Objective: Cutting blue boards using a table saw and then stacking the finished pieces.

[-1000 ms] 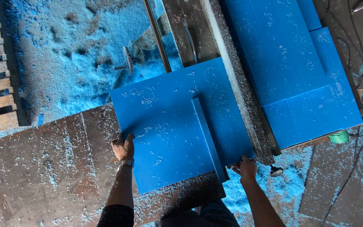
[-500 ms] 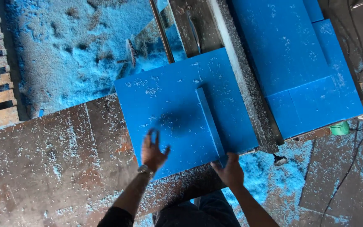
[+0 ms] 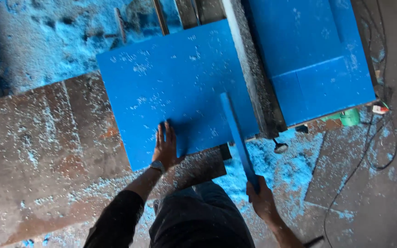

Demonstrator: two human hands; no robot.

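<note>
Gripping a narrow blue strip [image 3: 236, 138] at its near end, the right hand [image 3: 262, 198] sits at about five o'clock, its fingers clamped round the strip, which runs up toward twelve over the right edge of the large blue sheet [image 3: 175, 87]. At seven o'clock the left hand [image 3: 167, 148] is pressed flat on that sheet's near edge, fingers spread and holding nothing. The sheet is borne by the rusty, chip-strewn counter [image 3: 37, 151]. Judged from this, the strip is already cut free and is being lifted away; the sheet remains in place. Farther off, at one o'clock, a grey metal rail [image 3: 253, 78] separates more blue panels [image 3: 309, 50]. Blue shavings [image 3: 33, 41] are heaped at eleven o'clock.
</note>
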